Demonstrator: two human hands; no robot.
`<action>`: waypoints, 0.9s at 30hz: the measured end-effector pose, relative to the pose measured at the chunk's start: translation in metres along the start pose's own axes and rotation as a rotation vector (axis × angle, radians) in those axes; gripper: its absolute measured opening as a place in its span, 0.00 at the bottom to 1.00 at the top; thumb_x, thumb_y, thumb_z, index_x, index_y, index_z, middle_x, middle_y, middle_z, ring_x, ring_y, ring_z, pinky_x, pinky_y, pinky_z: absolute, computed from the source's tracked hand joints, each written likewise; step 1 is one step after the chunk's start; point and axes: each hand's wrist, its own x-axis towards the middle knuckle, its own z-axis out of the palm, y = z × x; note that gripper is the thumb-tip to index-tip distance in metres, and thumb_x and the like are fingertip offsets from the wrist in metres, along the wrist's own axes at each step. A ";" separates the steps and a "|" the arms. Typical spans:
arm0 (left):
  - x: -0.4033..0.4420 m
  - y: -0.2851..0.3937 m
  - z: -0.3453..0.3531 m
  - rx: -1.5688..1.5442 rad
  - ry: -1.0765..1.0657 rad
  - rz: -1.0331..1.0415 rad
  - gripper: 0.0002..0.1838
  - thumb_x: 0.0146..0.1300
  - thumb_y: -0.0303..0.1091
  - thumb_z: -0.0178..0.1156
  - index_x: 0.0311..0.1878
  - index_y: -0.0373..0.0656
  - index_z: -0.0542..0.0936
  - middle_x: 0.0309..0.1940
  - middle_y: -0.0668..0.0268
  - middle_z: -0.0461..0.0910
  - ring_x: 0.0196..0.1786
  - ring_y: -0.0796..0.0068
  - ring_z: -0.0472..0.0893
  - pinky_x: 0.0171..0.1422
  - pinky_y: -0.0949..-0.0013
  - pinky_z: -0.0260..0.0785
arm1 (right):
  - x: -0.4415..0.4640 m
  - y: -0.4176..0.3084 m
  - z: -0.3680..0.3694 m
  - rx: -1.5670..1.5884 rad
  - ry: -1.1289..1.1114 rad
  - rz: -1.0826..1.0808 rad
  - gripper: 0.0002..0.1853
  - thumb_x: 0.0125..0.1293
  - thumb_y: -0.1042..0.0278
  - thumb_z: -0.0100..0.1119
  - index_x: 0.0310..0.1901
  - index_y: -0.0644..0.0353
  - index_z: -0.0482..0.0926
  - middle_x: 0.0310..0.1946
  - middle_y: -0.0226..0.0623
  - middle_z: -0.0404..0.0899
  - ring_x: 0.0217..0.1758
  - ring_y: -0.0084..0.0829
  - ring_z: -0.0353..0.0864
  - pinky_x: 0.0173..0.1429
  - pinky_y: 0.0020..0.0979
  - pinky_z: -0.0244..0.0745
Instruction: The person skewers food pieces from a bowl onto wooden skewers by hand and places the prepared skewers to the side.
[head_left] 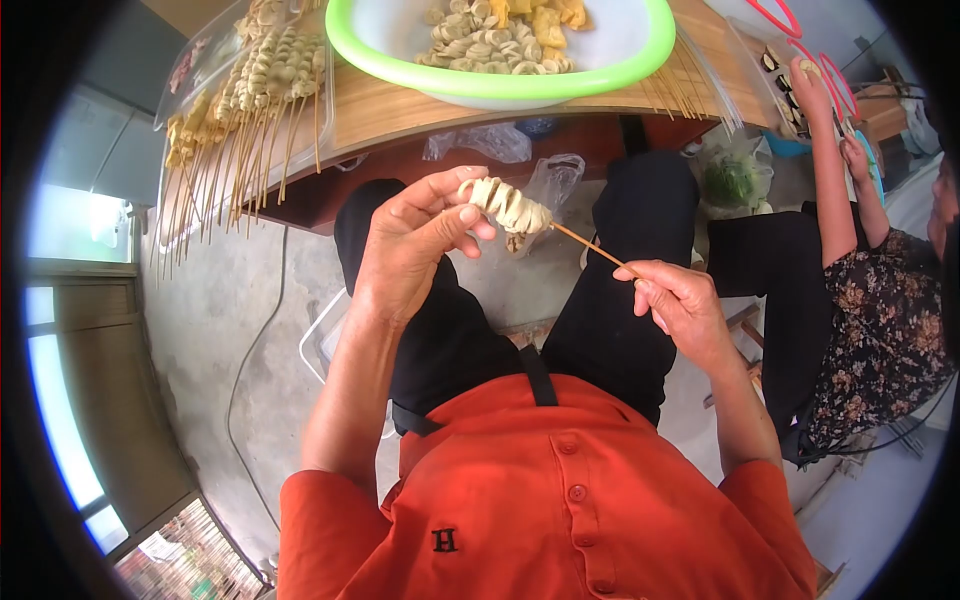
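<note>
Above my lap, my left hand [425,235] pinches the far end of a pale, spiral-cut piece of food [512,208], which looks like tofu. A thin wooden skewer [590,243] runs into the piece from its right end. My right hand [680,300] grips the skewer's lower end between thumb and fingers. The skewer slants down to the right between both hands. Whether its tip comes out at the far end is hidden by my left fingers.
A green-rimmed basin [500,88] with coiled pale pieces and yellow chunks stands on the wooden table [400,112]. Filled skewers [265,75] lie left, bare sticks [690,80] right. A co-worker [880,330] sits at right. A bag of greens [735,180] is on the floor.
</note>
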 end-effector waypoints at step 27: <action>-0.004 -0.010 0.014 -0.055 0.162 0.088 0.17 0.72 0.37 0.55 0.56 0.35 0.79 0.52 0.52 0.82 0.50 0.67 0.84 0.52 0.67 0.77 | -0.012 -0.004 0.024 0.032 0.028 0.040 0.10 0.74 0.73 0.52 0.51 0.62 0.81 0.22 0.27 0.74 0.19 0.13 0.65 0.22 0.18 0.61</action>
